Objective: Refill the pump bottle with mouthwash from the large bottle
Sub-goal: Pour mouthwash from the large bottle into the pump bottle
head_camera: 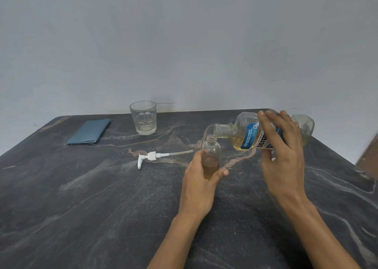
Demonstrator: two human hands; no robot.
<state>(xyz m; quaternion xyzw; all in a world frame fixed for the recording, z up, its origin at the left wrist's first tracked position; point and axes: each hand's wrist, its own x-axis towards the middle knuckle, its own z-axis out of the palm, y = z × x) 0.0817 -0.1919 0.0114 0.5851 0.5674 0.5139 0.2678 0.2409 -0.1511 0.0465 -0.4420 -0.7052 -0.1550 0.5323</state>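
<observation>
Against a plain grey wall, on the dark marbled table (81, 197), pouring is underway: the left hand (199, 183) grips the upright pump bottle (211, 158) (roughly half full), the right hand (283, 152) clasps the tilted large bottle (245, 134) mouth-over-neck, needing steady tilt next.

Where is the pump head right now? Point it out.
In the head view the white pump head lies on its side on the dark table, left of the small bottle, in front of the glass.
</observation>
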